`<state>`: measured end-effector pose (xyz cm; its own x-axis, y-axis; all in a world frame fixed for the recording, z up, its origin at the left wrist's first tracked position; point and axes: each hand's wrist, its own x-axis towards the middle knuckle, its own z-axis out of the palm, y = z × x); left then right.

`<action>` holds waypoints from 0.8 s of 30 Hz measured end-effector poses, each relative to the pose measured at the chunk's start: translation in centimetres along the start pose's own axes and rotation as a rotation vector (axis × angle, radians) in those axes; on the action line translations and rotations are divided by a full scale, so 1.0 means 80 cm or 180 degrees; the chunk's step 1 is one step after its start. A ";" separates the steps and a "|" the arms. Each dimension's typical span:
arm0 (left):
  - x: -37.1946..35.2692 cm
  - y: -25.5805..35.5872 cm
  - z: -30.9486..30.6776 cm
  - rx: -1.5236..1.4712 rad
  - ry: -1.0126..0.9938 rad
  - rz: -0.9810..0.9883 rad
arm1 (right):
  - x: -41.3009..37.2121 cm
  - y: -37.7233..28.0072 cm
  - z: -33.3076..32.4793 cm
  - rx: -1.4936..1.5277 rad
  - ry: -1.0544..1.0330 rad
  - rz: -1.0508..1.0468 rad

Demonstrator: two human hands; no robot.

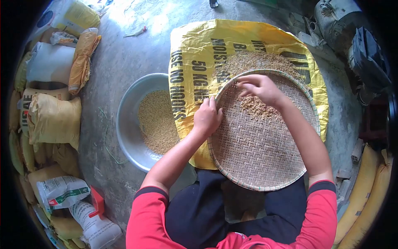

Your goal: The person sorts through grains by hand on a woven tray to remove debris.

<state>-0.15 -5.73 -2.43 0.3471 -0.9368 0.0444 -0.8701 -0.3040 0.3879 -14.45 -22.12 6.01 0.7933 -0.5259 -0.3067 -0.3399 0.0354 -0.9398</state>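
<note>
A round woven bamboo winnowing tray (261,153) lies tilted across my knees and over a yellow printed sack (195,45). My left hand (207,117) grips the tray's left rim, its fingers over the edge. Inside the tray, near the far rim, is a small heap of husky grain (259,107). My right hand (263,89) hovers at that heap's far left side, fingers loosely bent and apart; whether a few grains touch the fingertips is too small to tell. More husky grain (265,62) is spread on the sack beyond the tray.
Left of the tray stands a large metal basin (126,120) holding grain (159,120). Filled sacks (54,118) line the left side, with a red scoop-like object (97,201) among them. Long yellow sacks (360,186) lie at right. A green string (107,141) trails on the concrete floor (124,54).
</note>
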 end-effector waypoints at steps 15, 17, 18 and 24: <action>0.000 0.001 -0.002 -0.0067 -0.0135 -0.0070 | -0.003 0.103 0.038 -0.3154 0.0543 -0.0257; 0.001 0.000 -0.003 -0.0110 -0.0145 -0.0094 | -0.003 0.100 0.035 -0.3104 0.0521 -0.0258; 0.000 0.000 -0.003 -0.0155 -0.0175 -0.0097 | -0.002 0.098 0.036 -0.3044 0.0512 -0.0233; 0.005 -0.018 0.020 -0.0335 -0.0371 0.0051 | 0.015 -0.025 0.111 -0.0097 -0.0407 -0.0908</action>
<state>0.68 -5.93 -4.44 0.2851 -0.9570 -0.0535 -0.8316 -0.2747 0.4826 -8.33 -15.26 6.22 0.9153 -0.3998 -0.0494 -0.1078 -0.1249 -0.9863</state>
